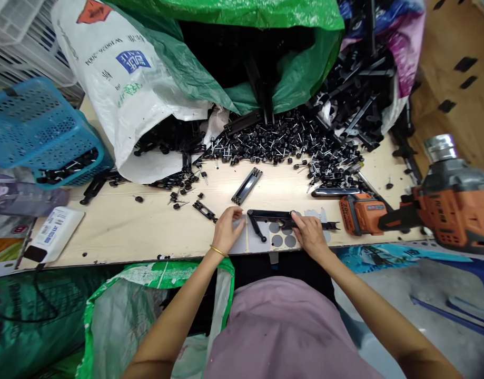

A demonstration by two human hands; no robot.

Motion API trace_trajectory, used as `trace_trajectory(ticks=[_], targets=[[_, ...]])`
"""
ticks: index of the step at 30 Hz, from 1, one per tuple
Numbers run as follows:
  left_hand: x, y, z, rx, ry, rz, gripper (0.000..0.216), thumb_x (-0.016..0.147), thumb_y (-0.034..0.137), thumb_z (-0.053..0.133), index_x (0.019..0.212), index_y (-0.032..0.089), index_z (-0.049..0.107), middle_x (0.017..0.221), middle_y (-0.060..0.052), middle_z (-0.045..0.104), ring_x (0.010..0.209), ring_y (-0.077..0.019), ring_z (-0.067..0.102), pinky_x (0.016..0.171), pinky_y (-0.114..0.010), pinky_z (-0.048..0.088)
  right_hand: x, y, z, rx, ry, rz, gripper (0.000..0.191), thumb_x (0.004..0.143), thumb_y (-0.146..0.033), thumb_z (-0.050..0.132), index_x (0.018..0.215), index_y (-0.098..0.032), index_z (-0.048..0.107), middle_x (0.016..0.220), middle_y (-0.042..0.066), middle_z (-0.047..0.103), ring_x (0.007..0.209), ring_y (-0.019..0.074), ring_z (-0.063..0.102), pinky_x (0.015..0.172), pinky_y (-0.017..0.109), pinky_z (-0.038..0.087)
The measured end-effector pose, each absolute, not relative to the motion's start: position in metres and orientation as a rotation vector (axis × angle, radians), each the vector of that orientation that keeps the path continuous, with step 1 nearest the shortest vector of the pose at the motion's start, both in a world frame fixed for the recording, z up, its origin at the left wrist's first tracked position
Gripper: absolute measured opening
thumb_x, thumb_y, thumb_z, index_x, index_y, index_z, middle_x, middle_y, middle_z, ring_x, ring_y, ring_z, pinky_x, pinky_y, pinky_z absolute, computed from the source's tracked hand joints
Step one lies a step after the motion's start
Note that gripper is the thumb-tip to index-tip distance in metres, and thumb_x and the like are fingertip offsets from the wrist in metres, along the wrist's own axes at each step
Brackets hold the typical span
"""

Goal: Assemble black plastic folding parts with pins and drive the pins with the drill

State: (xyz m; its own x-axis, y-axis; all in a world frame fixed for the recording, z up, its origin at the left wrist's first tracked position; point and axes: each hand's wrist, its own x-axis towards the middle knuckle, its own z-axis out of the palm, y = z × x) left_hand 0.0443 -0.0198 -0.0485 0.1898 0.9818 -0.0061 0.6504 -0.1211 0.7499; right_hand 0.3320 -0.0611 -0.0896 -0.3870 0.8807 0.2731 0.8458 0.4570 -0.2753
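A black hinged arm assembly [271,215] lies at the table's front edge, one thin link [257,227] angled down from its left end. My right hand [313,237] is closed around its right end, thumb and fingers on the black plastic. A forked black piece [329,226] sticks out to the right beneath that hand. Just left of the assembly is my left hand [226,231], its thumb and curled forefinger apart, with nothing visible between them. Beyond the hands lies a separate black slotted bar [247,186]. A small black link [204,211] rests near my left fingers.
Black-headed pins [265,139] are heaped at the back, before a green bag [249,100] of black parts. An orange cordless power tool [458,200] lies at right. To the left are a white sack [107,79], a blue basket [40,126] and a white box [56,234].
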Motion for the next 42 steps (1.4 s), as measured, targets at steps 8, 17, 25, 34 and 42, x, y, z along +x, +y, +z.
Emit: trace_trajectory(ticks=[8, 17, 25, 34, 42], targets=[[0.076, -0.032, -0.048, 1.675, 1.649, 0.726, 0.039, 0.075, 0.032, 0.066, 0.107, 0.018, 0.048, 0.088, -0.001, 0.050, 0.068, -0.0123, 0.054, 0.070, -0.030, 0.050, 0.310, -0.059, -0.084, -1.705, -2.245, 0.012, 0.060, 0.089, -0.016, 0.046, 0.143, -0.018, 0.020, 0.097, 0.010, 0.061, 0.088, 0.0234, 0.050, 0.085, 0.041, 0.033], [0.090, -0.033, -0.057, 1.559, 1.729, 0.835, 0.035, 0.076, 0.024, 0.063, 0.106, 0.018, 0.045, 0.095, -0.004, 0.045, 0.071, -0.0117, 0.050, 0.074, -0.032, 0.049, 0.327, -0.050, -0.088, -1.541, -2.352, 0.115, 0.048, 0.089, -0.015, 0.047, 0.135, -0.023, 0.035, 0.097, 0.006, 0.060, 0.089, 0.0205, 0.050, 0.084, 0.039, 0.027], [0.086, -0.037, -0.054, 1.505, 1.747, 0.850, 0.058, 0.078, 0.039, 0.062, 0.125, 0.015, 0.037, 0.094, -0.005, 0.051, 0.072, -0.0129, 0.054, 0.071, -0.030, 0.049, 0.321, -0.051, -0.078, -1.651, -2.292, 0.164, 0.046, 0.088, -0.020, 0.048, 0.134, -0.019, 0.038, 0.094, 0.007, 0.059, 0.089, 0.0215, 0.048, 0.087, 0.038, 0.029], [0.107, -0.050, -0.053, 1.223, 1.571, 0.689, 0.070, 0.090, 0.037, 0.045, 0.144, 0.010, 0.011, 0.058, 0.002, 0.058, 0.042, -0.0155, 0.058, 0.045, -0.025, 0.045, 0.309, -0.055, -0.083, -1.749, -2.230, 0.138, 0.058, 0.089, -0.018, 0.045, 0.144, -0.020, 0.024, 0.094, 0.008, 0.060, 0.088, 0.0225, 0.049, 0.084, 0.039, 0.027], [0.101, -0.037, -0.056, 1.288, 1.603, 0.645, 0.070, 0.086, 0.025, 0.047, 0.145, 0.010, 0.013, 0.044, 0.007, 0.053, 0.033, -0.0151, 0.052, 0.040, -0.024, 0.041, 0.325, -0.043, -0.080, -1.566, -2.476, 0.203, 0.061, 0.088, -0.019, 0.048, 0.144, -0.019, 0.024, 0.098, 0.009, 0.060, 0.090, 0.0237, 0.048, 0.084, 0.040, 0.029]])
